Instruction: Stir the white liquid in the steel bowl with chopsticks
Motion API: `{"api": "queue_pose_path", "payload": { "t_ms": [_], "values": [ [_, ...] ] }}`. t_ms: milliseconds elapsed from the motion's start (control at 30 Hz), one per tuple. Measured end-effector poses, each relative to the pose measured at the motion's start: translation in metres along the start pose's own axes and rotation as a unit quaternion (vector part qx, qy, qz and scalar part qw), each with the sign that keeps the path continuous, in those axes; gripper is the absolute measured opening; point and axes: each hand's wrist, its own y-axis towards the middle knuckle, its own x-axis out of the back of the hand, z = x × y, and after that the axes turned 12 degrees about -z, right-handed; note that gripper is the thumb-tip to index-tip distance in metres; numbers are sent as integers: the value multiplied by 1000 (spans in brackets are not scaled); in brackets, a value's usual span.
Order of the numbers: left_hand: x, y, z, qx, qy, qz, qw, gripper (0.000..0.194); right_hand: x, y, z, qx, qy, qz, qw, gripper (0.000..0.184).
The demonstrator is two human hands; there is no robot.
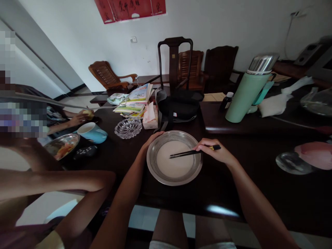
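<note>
A wide metal bowl (153,169) stands on the dark table in front of me, holding a smooth, off-white liquid (173,166). My left hand (153,137) grips the bowl's far left rim; part of its fingers is hidden behind the metal. Between the fingers of my right hand (211,149) is a pair of black chopsticks (185,153), with gold bands near the top. Their tips reach over the middle of the bowl, at or just above the liquid's surface.
Leftward are a blue mug (94,133), a game controller (85,152), a metal dish of food (75,136) and two people. Behind the bowl lie a glass dish (128,128), tissue pack (150,117), books (135,98) and black bag (181,107). A green thermos (246,93) stands right.
</note>
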Motion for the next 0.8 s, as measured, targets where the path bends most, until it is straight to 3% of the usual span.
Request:
{"api": "queue_pose_path", "payload": {
  "t_ms": [167,367,433,633,800],
  "values": [
    [0,2,1,0,-10,4,1000,13,17,-3,0,-42,38,-69,996,36],
    [-2,-1,0,0,-15,27,1000,15,0,-1,4,-15,30,7,999,30],
    [-2,-2,-1,0,-15,28,1000,16,-2,0,2,1,12,6,1000,28],
    [-3,-5,-3,-8,2,8,1000,15,19,-4,0,-42,39,-84,995,38],
    [-3,-5,-2,-12,-1,13,1000,15,4,-2,4,-28,36,-1,999,32]
  ]
}}
